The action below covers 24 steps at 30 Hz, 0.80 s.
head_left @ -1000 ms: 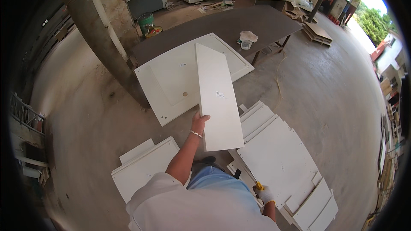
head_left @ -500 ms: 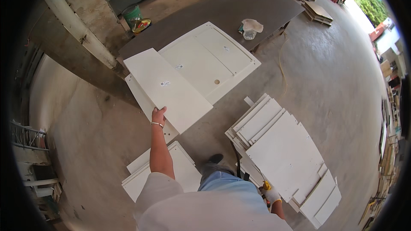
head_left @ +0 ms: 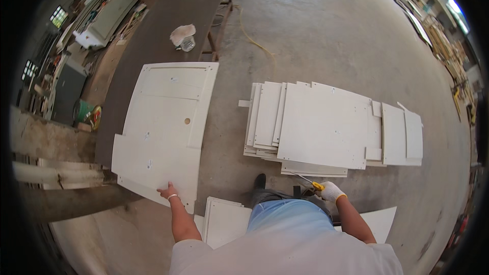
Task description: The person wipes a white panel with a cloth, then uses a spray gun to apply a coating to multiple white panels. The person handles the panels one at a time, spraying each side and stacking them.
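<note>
My bare left hand [head_left: 167, 191] lies on the near edge of a white panel [head_left: 153, 150], with thumb and fingers spread. This panel is laid over a larger white panel [head_left: 168, 81] that has a round hole and is on the dark table. In my right hand [head_left: 332, 192], which wears a white glove with a yellow cuff, I grip a screwdriver [head_left: 318, 186] by its yellow handle. Its thin shaft points left, toward the low end of a stack of white panels [head_left: 326, 127] at the right.
The dark table [head_left: 153, 20] bears a clear container [head_left: 188, 44] with a pale cloth [head_left: 182, 32]. More white panels [head_left: 226, 219] lie low beside my legs. A yellow cord [head_left: 254, 40] trails over the concrete floor. A pillar [head_left: 51, 173] and a green bucket [head_left: 81, 111] stand left.
My view has turned to the right. The upper panel, askew before, now lies more squarely over the larger one, and my left hand's grip on it has loosened. My right hand has come forward with the screwdriver.
</note>
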Available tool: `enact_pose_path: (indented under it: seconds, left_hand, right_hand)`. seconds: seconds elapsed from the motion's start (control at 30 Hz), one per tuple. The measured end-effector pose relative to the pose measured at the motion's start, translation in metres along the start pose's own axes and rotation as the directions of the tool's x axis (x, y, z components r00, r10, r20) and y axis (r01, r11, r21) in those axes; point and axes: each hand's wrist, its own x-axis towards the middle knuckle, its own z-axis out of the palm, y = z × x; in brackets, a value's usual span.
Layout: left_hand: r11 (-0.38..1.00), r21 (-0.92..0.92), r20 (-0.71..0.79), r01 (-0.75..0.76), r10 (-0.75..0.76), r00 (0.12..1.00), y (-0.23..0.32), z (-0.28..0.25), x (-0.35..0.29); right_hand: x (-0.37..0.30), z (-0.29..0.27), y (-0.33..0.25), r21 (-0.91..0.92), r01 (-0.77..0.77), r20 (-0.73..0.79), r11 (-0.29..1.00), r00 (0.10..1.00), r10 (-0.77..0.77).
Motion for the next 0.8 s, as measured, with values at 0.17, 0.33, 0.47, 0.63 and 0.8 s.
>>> enact_pose_path:
  seconds: [0.17, 0.33, 0.47, 0.63, 0.8]
  left_hand:
    - [0.998, 0.003, -0.075, -0.058, 0.058, 0.996, 0.048, -0.003, -0.030]
    - [0.917, 0.399, -0.157, 0.019, 0.049, 0.986, 0.083, 0.050, -0.144]
    - [0.677, 0.469, 0.266, -0.566, 0.503, 0.822, 0.043, 0.164, -0.338]
    - [0.700, -0.256, 0.964, -0.666, 0.236, -0.122, -0.016, 0.287, -0.675]
    - [0.249, -0.730, 0.676, -0.636, 0.125, -0.726, -0.037, 0.264, -0.974]
  right_hand:
    - [-0.021, 0.019, 0.087, -0.007, -0.004, 0.025, 1.000, 1.000, 0.004]
    - [-0.037, 0.018, 0.171, 0.018, -0.070, 0.052, 0.997, 0.996, 0.069]
    - [-0.055, 0.025, 0.259, 0.167, -0.171, -0.022, 0.971, 0.984, 0.177]
    - [-0.081, 0.076, 0.410, 0.766, -0.331, -0.095, 0.551, 0.789, 0.607]
    - [-0.122, 0.112, 0.543, 0.752, 0.265, 0.215, -0.603, 0.767, 0.605]
